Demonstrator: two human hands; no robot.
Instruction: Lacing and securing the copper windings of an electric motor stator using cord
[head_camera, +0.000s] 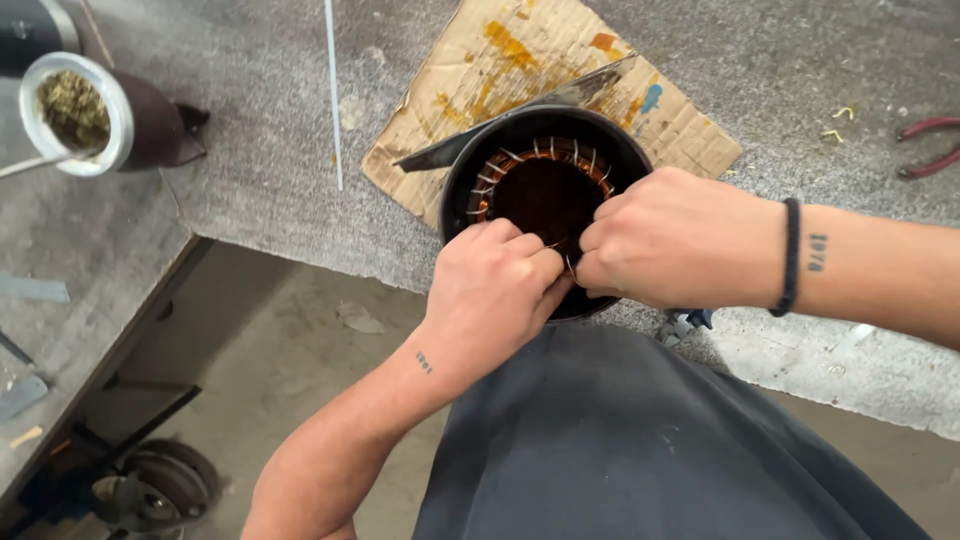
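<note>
Grey, rough-surfaced counter (270, 170) fills the upper part of the view, with a bare concrete floor (290, 350) below its edge and a second grey counter (70, 330) at the left. At the near edge of the main counter sits a black round motor housing (520, 135), open end up, its inside ringed with copper windings (545, 160) and pale slot liners. Both hands meet over the near rim of this housing. Left hand (492, 290) is curled, fingers and thumb pinched together on thin wire at the near side of the windings; right hand (672, 240) is likewise closed, its fingertips pressed against the left hand's on the same wire, so each grip is clamped on wire ends, though how many strands cannot be made out. A black band (790, 257) circles the right wrist. Under and behind the housing lies a stained piece of cardboard (540, 60) with a flat metal blade (520, 115) across it. Red-handled pliers (930, 145) lie well apart at the right edge. At upper left stands a cup (75, 113) holding green herb, with a metal straw. A thin white rod (332, 95) lies on the counter between cup and cardboard.
</note>
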